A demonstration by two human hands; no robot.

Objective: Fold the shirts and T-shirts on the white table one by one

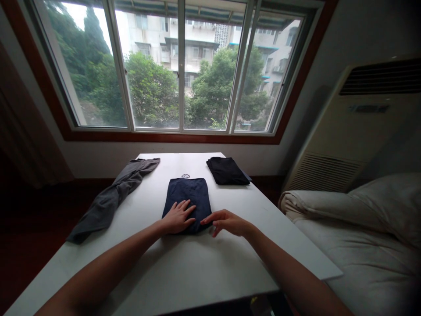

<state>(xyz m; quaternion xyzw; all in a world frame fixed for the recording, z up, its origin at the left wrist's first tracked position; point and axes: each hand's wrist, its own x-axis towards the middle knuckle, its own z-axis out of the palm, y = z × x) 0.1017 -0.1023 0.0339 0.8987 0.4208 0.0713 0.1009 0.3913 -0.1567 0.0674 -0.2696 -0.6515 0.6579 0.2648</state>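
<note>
Left hand [178, 218] spread flat on the folded navy garment [189, 191], mid-worktop [184, 276]; right hand [233, 222] loosely parted at its near-right corner, contact uncertain. Grey garment [113, 197] left; black folded clothing [227, 170] far right.

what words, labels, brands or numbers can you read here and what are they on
No readable text, none on the navy cloth either.
Air conditioner panel: too small to read.
Round shape beyond the cloth: too small to tell.
Yellow mark at the bottom edge: too blurred.
</note>
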